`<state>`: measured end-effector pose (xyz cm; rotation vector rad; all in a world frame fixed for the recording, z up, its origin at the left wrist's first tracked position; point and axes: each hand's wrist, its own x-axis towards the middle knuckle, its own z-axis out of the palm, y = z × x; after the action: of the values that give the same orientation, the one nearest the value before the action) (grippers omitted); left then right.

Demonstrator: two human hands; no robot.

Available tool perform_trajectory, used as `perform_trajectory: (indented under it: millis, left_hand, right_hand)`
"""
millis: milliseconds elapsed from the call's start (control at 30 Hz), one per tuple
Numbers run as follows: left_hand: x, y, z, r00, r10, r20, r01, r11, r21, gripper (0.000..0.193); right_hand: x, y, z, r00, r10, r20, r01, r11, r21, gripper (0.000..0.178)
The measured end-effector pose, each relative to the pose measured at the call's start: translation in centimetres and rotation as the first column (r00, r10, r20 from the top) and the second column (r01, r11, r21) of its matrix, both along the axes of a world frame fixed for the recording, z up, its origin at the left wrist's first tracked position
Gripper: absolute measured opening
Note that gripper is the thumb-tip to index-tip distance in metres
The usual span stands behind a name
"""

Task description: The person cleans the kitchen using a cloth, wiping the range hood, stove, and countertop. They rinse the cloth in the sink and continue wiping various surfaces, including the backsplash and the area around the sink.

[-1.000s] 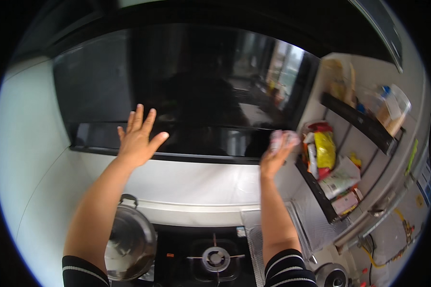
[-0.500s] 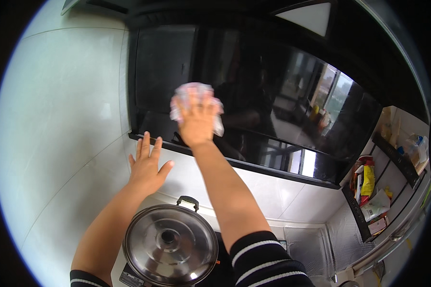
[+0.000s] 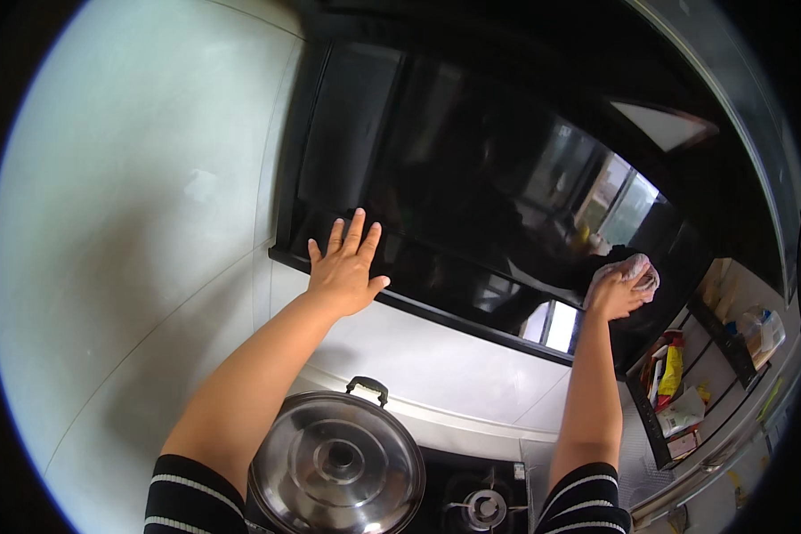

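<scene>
A pale pink-and-white cloth (image 3: 645,278) is bunched in my right hand (image 3: 618,294), which presses it against the glossy black panel (image 3: 472,169) near its lower right end. The fingers are curled over the cloth, and part of it shows above them. My left hand (image 3: 343,271) has its fingers spread toward the lower left part of the same panel, with nothing in it. I cannot tell whether its palm touches the surface. Windows and bright shapes are mirrored in the black panel.
Below my forearms stands a lidded steel pot (image 3: 338,463) on a black gas hob (image 3: 445,467), beside a bare burner (image 3: 486,509). A dark rack (image 3: 650,409) with packets hangs at the right. White tiled wall (image 3: 151,196) rises on the left.
My right hand has carried the cloth far to the right across the black panel. My left hand has moved up and right, from the tiles to the panel's lower left. The view has shifted slightly.
</scene>
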<state>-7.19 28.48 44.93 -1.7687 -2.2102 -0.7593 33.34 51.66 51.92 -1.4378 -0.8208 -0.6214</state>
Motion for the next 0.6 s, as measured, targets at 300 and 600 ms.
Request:
perform_trajectory:
  millis: [300,600]
  left_hand:
    - [-0.6,1.7,-0.7,0.998,0.033,-0.052,-0.033,0.999,-0.008,0.082]
    - [-3.0,0.4,-1.0,0.991,0.091,-0.099,-0.095,0.995,-0.040,0.086]
  right_hand:
    - [-37.8,-12.2,3.1,-0.073,0.353,0.933,-0.482,0.806,-0.343,0.054]
    - [-21.4,-8.4,7.9,0.534,0.256,0.806,-0.435,0.901,0.001,0.071]
